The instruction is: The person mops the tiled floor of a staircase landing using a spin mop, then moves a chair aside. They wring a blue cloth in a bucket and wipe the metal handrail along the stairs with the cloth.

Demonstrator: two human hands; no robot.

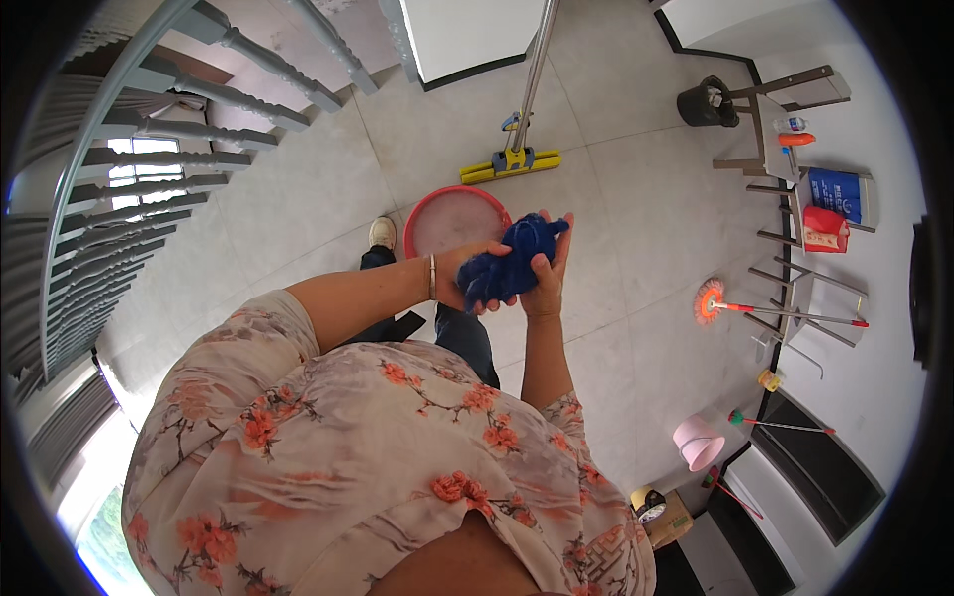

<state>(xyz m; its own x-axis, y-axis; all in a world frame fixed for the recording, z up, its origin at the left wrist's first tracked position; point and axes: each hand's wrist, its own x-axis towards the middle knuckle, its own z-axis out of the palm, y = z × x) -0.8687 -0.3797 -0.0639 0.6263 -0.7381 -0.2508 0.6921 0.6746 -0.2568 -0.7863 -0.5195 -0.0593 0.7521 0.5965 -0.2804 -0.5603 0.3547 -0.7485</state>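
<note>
A bunched dark blue cloth (514,261) is held in front of my body between both hands. My left hand (452,272), with a bracelet at the wrist, grips its lower left end. Around its right side closes my right hand (550,289), thumb against the fabric. Beyond and below the cloth, a red-rimmed basin (459,191) of cloudy liquid stands on the floor. Just past the basin, a yellow sponge mop (514,165) rests its head on the tiles, its metal pole rising away from me.
Grey stair balusters (246,138) line the left. Along the right wall are a black bin (697,108), chairs (762,134) bearing bottles and bags, an orange-and-white duster (709,301), a pink bucket (697,442) and a cardboard box (671,520).
</note>
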